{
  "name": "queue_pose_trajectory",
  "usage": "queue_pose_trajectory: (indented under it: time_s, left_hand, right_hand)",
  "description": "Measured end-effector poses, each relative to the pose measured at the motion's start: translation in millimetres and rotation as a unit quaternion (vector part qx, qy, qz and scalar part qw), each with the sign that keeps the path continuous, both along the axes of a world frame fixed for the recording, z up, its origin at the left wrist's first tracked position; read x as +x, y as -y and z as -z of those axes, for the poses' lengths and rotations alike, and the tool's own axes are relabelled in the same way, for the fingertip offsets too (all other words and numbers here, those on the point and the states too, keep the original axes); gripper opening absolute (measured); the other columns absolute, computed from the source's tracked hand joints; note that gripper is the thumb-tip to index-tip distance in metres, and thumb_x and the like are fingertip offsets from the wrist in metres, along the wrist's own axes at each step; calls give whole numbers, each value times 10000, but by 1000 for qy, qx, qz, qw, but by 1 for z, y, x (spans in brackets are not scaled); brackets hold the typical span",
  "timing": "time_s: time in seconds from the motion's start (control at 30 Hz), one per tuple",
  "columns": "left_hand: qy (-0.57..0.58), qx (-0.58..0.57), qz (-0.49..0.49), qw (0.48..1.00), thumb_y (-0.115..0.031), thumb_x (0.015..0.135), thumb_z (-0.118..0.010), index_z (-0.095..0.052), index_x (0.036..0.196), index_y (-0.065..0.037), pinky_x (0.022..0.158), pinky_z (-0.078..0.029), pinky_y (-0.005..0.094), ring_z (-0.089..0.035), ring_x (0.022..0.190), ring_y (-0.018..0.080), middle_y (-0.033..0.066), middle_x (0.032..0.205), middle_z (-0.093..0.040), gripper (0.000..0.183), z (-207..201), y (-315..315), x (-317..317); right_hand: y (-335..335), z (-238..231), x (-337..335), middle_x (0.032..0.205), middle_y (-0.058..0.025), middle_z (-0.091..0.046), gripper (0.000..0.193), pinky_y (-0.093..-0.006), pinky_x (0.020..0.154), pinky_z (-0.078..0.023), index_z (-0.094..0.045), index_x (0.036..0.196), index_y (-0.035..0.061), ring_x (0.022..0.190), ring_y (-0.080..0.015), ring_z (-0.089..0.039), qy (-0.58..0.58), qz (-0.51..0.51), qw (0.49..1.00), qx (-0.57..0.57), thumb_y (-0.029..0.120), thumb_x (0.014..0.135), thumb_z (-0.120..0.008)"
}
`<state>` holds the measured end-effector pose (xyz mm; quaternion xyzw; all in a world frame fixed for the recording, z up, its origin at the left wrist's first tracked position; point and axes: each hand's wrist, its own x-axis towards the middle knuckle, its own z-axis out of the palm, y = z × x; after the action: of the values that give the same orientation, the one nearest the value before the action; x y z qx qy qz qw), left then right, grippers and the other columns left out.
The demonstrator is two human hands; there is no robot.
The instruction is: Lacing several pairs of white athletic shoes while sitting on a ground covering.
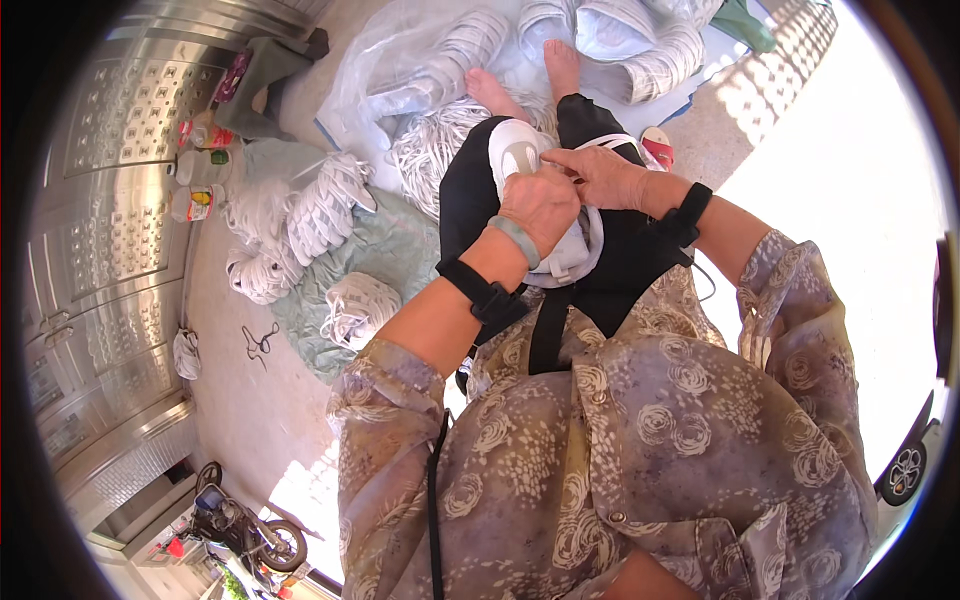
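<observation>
A white shoe point(514, 143) lies on my lap, its toe pointing away from me and its heel towards my belly. My left hand point(541, 205) is closed over the middle of the shoe, knuckles up. Against the shoe's right side, my right hand point(606, 178) has its thumb and fingers drawn together, with the index finger reaching towards the toe. What either hand pinches is hidden. A thin white strand, like a shoelace point(616, 139), runs over my dark trouser leg beyond the right hand.
Beyond my knees, a heap of white laces point(425, 165) and stacked white shoe pieces point(665, 65) lie on plastic sheeting. Left, more white shoe pieces point(325, 205) rest on a green cloth point(405, 235). Bottles point(200, 203) stand by metal doors point(110, 200). A motorbike point(245, 525) is at lower left.
</observation>
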<state>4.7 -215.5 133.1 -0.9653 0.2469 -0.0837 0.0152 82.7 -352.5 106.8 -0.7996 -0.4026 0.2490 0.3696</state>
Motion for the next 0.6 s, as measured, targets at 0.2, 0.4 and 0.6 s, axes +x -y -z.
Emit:
queue_pose_trajectory:
  time_s: [0.2, 0.4, 0.6]
  left_hand:
    - [-44, -69, -52, 995, -89, 700, -548, -540, 653, -57, 435, -445, 364, -577, 542, 261, 113, 627, -543, 58, -13, -8, -33]
    - [-27, -183, -326, 927, -144, 768, -511, -459, 600, -29, 490, -400, 469, -505, 510, 380, 180, 553, -507, 210, 7, -160, -147]
    - [-154, 58, -692, 703, -221, 699, -531, -617, 684, -6, 658, -488, 445, -610, 717, 371, 221, 765, -620, 232, 31, -266, -300]
  right_hand:
    - [3, -2, -5, 882, -188, -613, 603, -379, 758, -454, -392, 1250, 69, 855, -335, -595, -45, 45, 998, -29, 185, 701, -613]
    - [13, -3, -9, 903, -147, -617, 634, -310, 754, -454, -333, 1297, 12, 841, -229, -596, -92, 31, 995, -23, 230, 773, -616]
    - [30, -14, -18, 759, -93, -595, 513, -324, 704, -476, -393, 1251, -7, 707, -180, -591, -195, 124, 971, 54, 274, 853, -553]
